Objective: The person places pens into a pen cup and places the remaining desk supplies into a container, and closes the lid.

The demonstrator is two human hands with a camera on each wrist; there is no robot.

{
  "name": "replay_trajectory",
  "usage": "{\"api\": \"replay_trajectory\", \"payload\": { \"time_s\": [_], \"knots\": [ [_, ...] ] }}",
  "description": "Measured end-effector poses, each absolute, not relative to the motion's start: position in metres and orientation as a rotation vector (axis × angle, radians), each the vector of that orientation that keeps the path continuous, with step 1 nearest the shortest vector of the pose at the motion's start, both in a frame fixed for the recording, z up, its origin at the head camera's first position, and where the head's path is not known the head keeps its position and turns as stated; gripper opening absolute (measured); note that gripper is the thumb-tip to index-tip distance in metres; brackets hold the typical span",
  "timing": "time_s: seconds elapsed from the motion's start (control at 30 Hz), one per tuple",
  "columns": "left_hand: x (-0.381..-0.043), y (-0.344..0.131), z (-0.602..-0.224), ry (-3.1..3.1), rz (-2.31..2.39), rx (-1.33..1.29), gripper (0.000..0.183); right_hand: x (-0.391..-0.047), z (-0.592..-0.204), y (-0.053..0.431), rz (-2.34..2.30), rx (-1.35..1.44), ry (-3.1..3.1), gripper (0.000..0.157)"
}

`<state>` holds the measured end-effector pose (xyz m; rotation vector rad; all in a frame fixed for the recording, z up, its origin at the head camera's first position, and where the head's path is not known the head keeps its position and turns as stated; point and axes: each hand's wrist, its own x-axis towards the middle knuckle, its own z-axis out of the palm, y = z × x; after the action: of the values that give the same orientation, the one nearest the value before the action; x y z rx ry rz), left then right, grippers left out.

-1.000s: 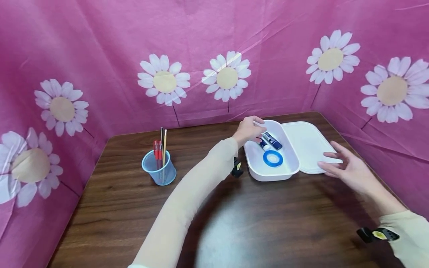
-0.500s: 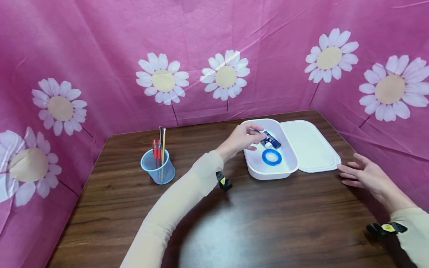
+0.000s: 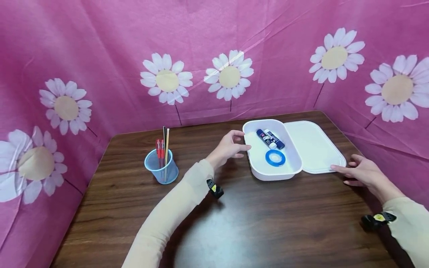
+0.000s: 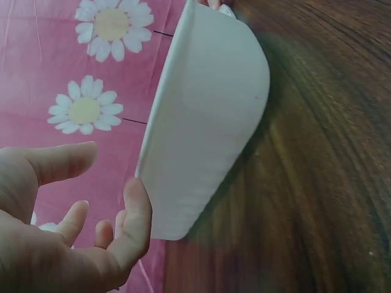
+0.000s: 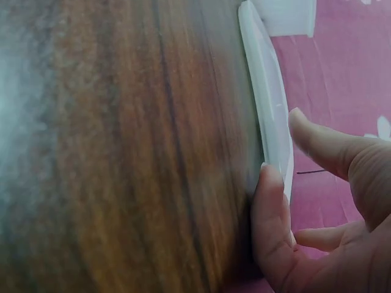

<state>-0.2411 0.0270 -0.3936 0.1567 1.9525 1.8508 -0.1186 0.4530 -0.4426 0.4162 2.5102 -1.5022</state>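
Observation:
In the head view, my left hand (image 3: 228,149) is at the left side of a white plastic box (image 3: 273,177), thumb and fingers spread near its rim. The left wrist view has one fingertip against the box's outer wall (image 4: 208,110), the thumb apart from it. Inside the box lie two dark-blue glue sticks (image 3: 275,139) with white ends and a roll of tape with a blue ring (image 3: 275,158). My right hand (image 3: 365,174) is at the near right corner of the flat white lid (image 3: 311,145), thumb over its edge, fingers loosely bent beside it.
A light-blue mesh pen cup (image 3: 162,169) stands left on the wooden table (image 3: 214,223), holding red-capped pens (image 3: 160,149), a yellow pencil (image 3: 166,145) and a black one. A pink curtain (image 3: 201,22) with daisies hangs behind the table.
My left hand has drawn back from over the box to its left side. My right hand moved off the lid's edge to the right, then came back to its near corner.

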Motion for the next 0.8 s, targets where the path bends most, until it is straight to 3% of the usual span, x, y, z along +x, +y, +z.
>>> {"api": "replay_trajectory", "payload": {
  "time_s": [0.3, 0.43, 0.67, 0.73, 0.8],
  "knots": [
    [-0.241, 0.028, -0.401, 1.879, 1.862, 0.133, 0.067, -0.123, -0.443, 0.452, -1.477, 0.498, 2.522, 0.098],
    [-0.24, 0.03, -0.402, 1.843, 1.871, 0.123, 0.062, -0.124, -0.444, 0.457, -1.637, 0.465, 2.411, 0.095],
    [-0.24, 0.033, -0.405, 1.827, 1.851, 0.143, 0.072, -0.124, -0.443, 0.461, -2.015, 0.432, 2.084, 0.096],
    [-0.24, 0.033, -0.406, 1.826, 1.85, 0.152, 0.072, -0.123, -0.442, 0.46, -2.116, 0.431, 2.0, 0.086],
    [-0.239, 0.033, -0.408, 1.821, 1.851, 0.156, 0.072, -0.121, -0.443, 0.459, -2.245, 0.397, 1.881, 0.061]
  ]
}}
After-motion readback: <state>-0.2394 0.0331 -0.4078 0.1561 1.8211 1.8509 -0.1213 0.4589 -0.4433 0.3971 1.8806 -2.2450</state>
